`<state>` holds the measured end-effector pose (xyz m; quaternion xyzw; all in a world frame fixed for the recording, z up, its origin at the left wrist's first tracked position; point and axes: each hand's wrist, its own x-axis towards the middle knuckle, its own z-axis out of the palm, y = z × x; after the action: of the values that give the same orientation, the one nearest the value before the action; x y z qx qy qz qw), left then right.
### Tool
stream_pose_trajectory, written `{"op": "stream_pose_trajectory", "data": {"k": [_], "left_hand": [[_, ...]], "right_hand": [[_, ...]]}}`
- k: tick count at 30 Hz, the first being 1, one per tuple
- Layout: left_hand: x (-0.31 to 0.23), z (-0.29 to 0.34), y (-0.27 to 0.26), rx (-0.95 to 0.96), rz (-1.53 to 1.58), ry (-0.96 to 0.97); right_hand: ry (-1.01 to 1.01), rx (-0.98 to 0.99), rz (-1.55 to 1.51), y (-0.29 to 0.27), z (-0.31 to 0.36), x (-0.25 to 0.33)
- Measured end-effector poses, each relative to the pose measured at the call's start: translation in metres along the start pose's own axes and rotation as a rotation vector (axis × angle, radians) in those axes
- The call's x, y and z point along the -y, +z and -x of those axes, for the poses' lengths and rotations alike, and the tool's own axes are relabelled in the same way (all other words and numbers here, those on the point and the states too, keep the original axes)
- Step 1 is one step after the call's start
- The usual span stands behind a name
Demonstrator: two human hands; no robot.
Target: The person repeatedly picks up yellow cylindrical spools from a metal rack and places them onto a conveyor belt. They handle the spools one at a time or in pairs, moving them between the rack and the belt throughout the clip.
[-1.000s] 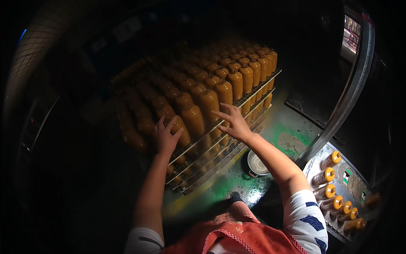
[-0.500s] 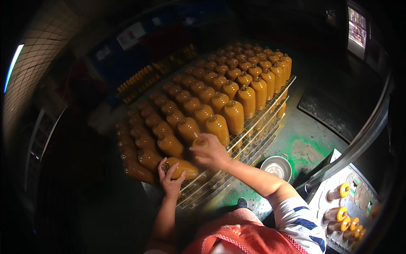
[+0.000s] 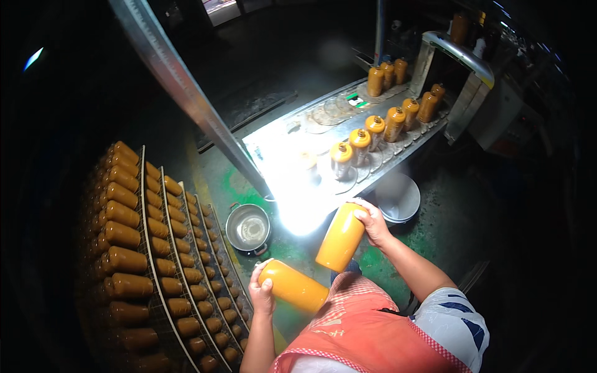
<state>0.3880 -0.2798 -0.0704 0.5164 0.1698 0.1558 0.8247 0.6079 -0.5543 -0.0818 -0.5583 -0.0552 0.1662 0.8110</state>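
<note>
I observe the left hand [image 3: 261,292] closed around the neck end of one glossy, amber, cylindrical bottle [image 3: 295,288], tilted before the coral-red apron [image 3: 360,339]. The right hand [image 3: 374,224] grips the upper end of a second glossy, amber, cylindrical bottle [image 3: 339,239]. In my view, the wire-shelved metal rack [image 3: 145,211] stands left; the silver metal table [image 3: 326,144] stands ahead.

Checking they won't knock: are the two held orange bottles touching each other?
Apart: the head view shows a gap between the left bottle in the left hand and the right bottle in the right hand.
</note>
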Motion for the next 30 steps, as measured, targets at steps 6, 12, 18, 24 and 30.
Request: {"op": "stream_pose_trajectory", "data": {"k": [6,12,18,24,30], "left_hand": [[0.15,-0.118,0.179,0.328,0.204,-0.624],[0.238,-0.223,0.326,0.21,0.168,-1.232],[0.332,-0.303,0.392,0.286,0.369,-1.289],[0.33,-0.301,0.406,0.602,0.151,-1.064],[0.332,-0.281,0.376,0.187,0.433,-1.389]], "right_hand": [[0.302,-0.362,-0.287,-0.223,0.0,0.012],[0.665,-0.272,-0.545,-0.334,-0.074,0.029],[0.234,0.085,0.281,-0.429,-0.13,0.003],[0.299,0.04,0.289,-0.428,-0.137,0.025],[0.631,-0.276,-0.764,-0.41,-0.126,0.059]]}}
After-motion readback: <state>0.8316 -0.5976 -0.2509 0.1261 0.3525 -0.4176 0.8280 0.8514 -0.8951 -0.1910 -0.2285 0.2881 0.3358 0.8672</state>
